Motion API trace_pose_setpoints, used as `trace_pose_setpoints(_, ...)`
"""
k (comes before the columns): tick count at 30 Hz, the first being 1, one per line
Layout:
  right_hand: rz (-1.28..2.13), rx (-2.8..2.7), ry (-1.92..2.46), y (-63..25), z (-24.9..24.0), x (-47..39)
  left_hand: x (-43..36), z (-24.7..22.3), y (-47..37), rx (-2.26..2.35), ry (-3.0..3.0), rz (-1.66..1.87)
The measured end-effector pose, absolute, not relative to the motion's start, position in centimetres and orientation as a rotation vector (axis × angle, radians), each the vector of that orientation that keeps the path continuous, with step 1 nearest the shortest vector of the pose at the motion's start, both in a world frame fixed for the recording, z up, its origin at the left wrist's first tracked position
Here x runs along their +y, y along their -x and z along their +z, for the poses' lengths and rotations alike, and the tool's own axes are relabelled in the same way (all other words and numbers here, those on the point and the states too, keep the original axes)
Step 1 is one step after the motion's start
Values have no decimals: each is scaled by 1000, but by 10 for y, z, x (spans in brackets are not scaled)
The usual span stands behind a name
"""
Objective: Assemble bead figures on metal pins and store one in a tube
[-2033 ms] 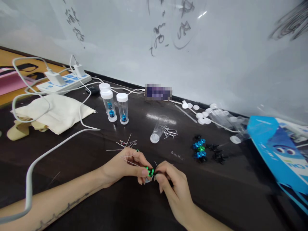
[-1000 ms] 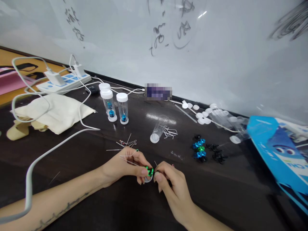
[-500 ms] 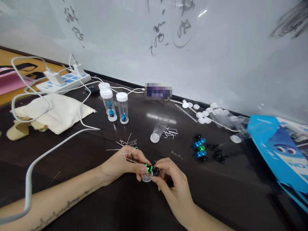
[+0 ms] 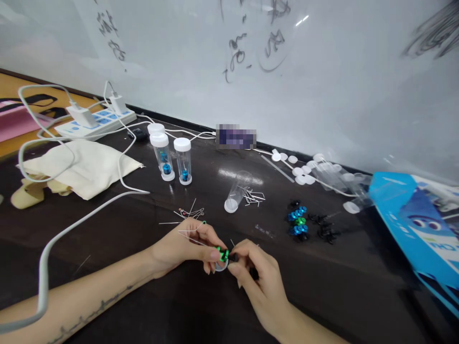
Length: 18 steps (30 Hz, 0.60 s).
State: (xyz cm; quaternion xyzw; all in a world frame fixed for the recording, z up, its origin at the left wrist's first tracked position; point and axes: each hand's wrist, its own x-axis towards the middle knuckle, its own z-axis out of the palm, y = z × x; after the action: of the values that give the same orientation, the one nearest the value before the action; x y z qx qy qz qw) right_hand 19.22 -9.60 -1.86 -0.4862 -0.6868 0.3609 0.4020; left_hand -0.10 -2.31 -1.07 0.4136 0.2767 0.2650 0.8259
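Note:
Between its thumb and fingers my left hand [image 4: 193,241] pinches a small green piece [image 4: 223,254], and thin metal wires stick out across that hand. My right hand [image 4: 256,267] is closed on a small black piece [image 4: 233,258] that sits right beside the green one. A round clear-and-white cap [image 4: 221,265] shows just below the green piece, partly hidden by fingers. Loose wire pins [image 4: 191,212] lie just beyond my left hand. A clear tube with a white end [image 4: 231,205] lies beyond both hands, next to bent metal wires [image 4: 254,197].
Capped tubes [image 4: 182,160] with blue pieces stand at the back left. Blue, green and black pieces [image 4: 298,222] lie right, below white discs [image 4: 303,174] and clear tubes. A blue bag [image 4: 412,224] is far right; a cloth [image 4: 84,165], power strip [image 4: 103,119] and cables lie left.
The green piece has turned slightly in my left fingers. My right fingers have shifted a little around the black piece, which now shows less.

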Motion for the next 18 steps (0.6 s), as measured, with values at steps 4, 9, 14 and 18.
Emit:
trace_pose_setpoints(4,883,-1721,1213,-192,-18,-97,-23,-10,1,591,-884,574)
trace_pose_setpoints(9,919,-1742,1247,-193,-17,-96,-24,-10,1,598,-886,564)
trace_pose_setpoints(14,885,-1739,1228,-192,-18,-96,-24,-10,1,596,-887,574)
trace_pose_setpoints(18,890,-1726,1186,-192,-18,-98,-24,-11,1,578,-882,581)
